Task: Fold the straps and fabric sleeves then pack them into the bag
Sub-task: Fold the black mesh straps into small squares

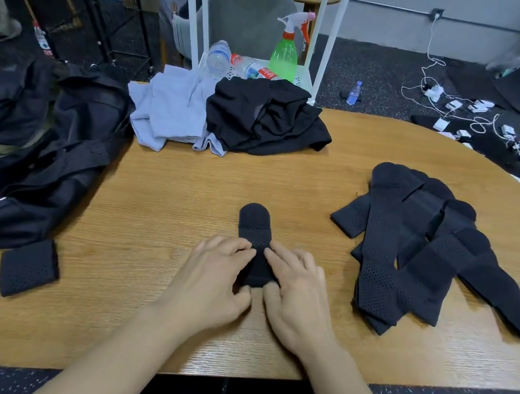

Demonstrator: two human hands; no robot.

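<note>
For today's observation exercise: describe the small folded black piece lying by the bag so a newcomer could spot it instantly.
Start at the wooden table and go to its left side, where the big black bag sprawls. Just at the bag's near edge lies the folded strap, a small perforated black rectangle. Unlike the strap between the hands or the pile of straps at right, it lies alone, folded and untouched.

Green spray bottle (285,55), two plastic bottles (219,58) on white cart (327,32); chargers, cables (453,105) on floor.

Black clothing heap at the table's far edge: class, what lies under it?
Light grey fabric shows under the black clothing heap at its left; anything beneath its middle is covered.
</note>
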